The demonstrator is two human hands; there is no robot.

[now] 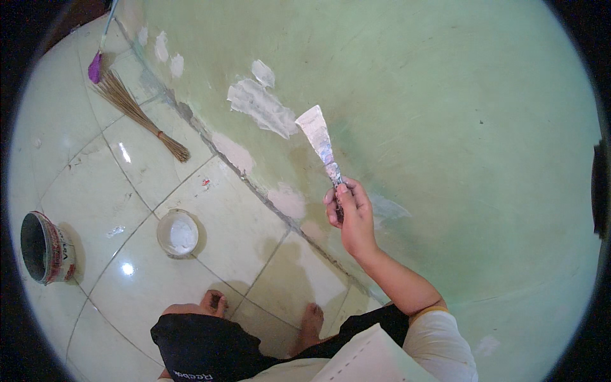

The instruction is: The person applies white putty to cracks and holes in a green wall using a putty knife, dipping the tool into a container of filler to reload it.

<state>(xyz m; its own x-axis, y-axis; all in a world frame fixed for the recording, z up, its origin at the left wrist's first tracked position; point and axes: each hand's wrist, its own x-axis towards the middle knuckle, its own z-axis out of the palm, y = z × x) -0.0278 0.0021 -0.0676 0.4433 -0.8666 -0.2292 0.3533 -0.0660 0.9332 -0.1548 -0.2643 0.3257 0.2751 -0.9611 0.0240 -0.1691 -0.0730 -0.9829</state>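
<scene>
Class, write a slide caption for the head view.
Right hand holds a scraper by a patched green wall; bowl of white paste on the tiles.

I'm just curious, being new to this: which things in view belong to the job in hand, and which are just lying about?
Seemingly in the job:
Putty knife, in the right hand
Bowl of white paste
Green wall with pale patches

Probably just lying about:
Stick broom
Bucket, use unclear
Small red scrap

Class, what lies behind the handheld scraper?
Behind the scraper, green wall shows around it, with a white patch to its left; the wall directly behind is covered and cannot be seen.
</scene>
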